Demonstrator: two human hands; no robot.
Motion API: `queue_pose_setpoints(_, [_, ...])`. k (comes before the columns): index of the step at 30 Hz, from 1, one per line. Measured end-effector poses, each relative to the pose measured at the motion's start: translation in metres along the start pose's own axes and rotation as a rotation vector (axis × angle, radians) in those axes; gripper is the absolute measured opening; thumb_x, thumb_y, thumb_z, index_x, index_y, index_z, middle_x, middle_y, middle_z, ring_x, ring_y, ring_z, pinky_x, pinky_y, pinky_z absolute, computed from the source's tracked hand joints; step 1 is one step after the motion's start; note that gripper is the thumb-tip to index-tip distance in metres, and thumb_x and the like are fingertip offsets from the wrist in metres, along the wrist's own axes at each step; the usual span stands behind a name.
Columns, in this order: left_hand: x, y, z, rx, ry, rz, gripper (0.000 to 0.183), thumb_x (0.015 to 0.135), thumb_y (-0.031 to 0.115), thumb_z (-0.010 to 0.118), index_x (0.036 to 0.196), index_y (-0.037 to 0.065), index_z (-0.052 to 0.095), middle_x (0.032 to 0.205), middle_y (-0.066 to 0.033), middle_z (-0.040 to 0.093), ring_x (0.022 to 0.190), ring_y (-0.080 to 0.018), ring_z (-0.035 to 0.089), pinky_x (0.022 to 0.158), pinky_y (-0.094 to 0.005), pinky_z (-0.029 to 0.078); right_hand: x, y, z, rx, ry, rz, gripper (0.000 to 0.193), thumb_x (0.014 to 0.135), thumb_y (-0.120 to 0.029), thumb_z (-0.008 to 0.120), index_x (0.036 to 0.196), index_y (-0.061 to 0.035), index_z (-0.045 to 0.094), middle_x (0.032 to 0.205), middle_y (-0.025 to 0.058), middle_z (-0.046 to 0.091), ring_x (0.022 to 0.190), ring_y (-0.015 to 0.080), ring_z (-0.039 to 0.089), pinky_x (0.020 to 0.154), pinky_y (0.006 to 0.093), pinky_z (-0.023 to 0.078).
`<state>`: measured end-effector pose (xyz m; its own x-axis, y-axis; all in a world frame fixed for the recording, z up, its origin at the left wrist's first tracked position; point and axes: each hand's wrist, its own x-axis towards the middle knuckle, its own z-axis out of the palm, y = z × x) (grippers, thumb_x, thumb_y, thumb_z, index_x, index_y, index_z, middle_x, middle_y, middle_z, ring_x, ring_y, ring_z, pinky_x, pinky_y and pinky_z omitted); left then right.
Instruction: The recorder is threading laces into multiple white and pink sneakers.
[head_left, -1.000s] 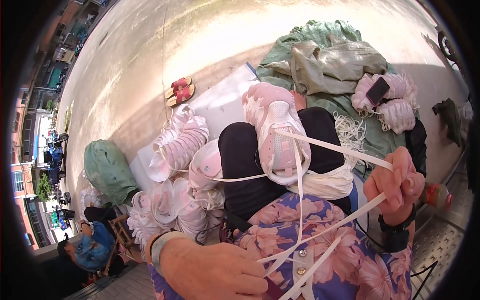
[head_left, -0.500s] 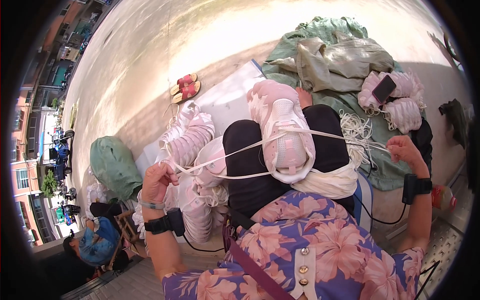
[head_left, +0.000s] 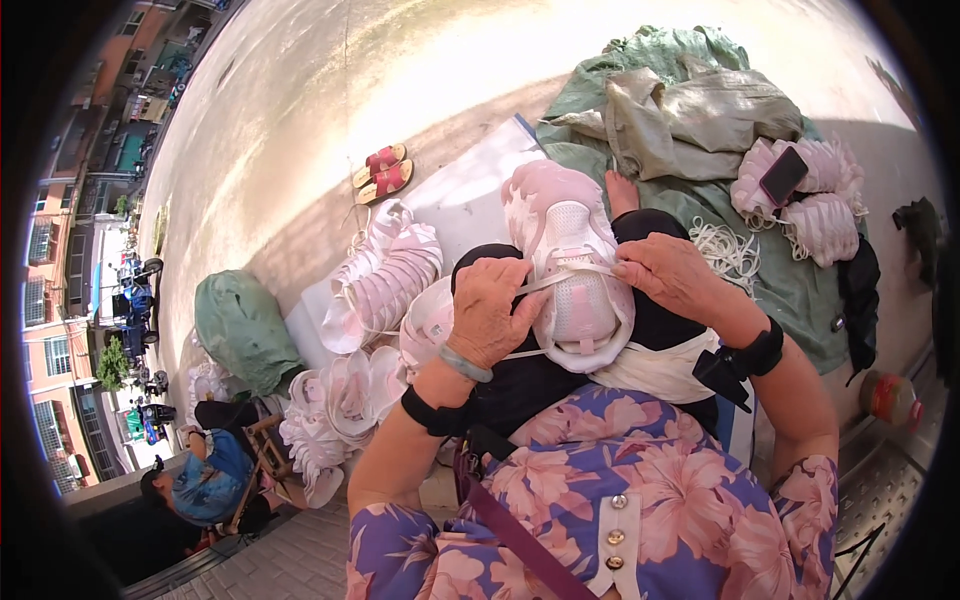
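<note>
A pink and white shoe upper (head_left: 560, 195) lies across my lap between my black-trousered knees. A flat white shoelace (head_left: 541, 283) runs across its tongue. At the upper's left side my left hand (head_left: 488, 312) is closed on the lace, its fingers curled with the back of the hand turned up. My right hand (head_left: 672, 274) pinches the lace close to the upper's right edge. Part of the lace hangs in a loop beneath my left hand. Under my right forearm a bundle of cream-white laces (head_left: 660, 372) rests on my lap.
Stacked pink and white uppers (head_left: 395, 275) lie to the left on a pale sheet, near a green sack (head_left: 240, 325). Red sandals (head_left: 385, 175) sit beyond. To the right are loose laces (head_left: 728, 250), green cloth and a phone (head_left: 784, 177) on more uppers. Another person sits at lower left.
Both hands have come inward from wide apart to the sides of the upper. The lace stretched between them is drawn in, with less of it showing.
</note>
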<state>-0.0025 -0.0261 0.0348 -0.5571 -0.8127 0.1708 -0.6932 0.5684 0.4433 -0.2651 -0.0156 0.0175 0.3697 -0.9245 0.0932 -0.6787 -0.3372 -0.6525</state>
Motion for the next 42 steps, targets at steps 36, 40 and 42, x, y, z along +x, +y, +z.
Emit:
queue_pose_setpoints(36, [-0.166,-0.142,-0.068,0.471,-0.002,-0.264,0.004,0.085,0.012,0.051,0.084,0.008,0.052,0.072,-0.0111,0.054,0.061,-0.0335,0.055,0.051,-0.0421,0.044,-0.180,0.172,-0.054,-0.477,0.242,0.259,0.012,0.085,-0.009,0.052,0.094,-0.0035,0.058,0.082,0.0127,0.060,0.073,0.0330,0.054,0.067,0.0385,0.042])
queue_pose_setpoints(40, [-0.212,-0.182,-0.097,0.592,-0.014,-0.389,0.008,0.086,0.013,0.050,0.086,0.006,0.054,0.078,-0.0136,0.056,0.073,-0.0342,0.057,0.063,-0.0422,0.045,-0.233,0.213,-0.089,-0.572,0.125,0.428,0.016,0.089,-0.011,0.051,0.097,-0.0002,0.059,0.095,0.0149,0.061,0.083,0.0338,0.057,0.072,0.0389,0.044])
queue_pose_setpoints(42, [-0.227,-0.196,-0.115,0.625,0.013,-0.402,0.010,0.086,0.014,0.049,0.087,0.006,0.054,0.080,-0.0142,0.057,0.076,-0.0345,0.057,0.067,-0.0421,0.046,-0.259,0.227,-0.108,-0.587,0.124,0.469,0.017,0.089,-0.012,0.050,0.098,0.0003,0.059,0.096,0.0156,0.061,0.085,0.0342,0.057,0.074,0.0391,0.044])
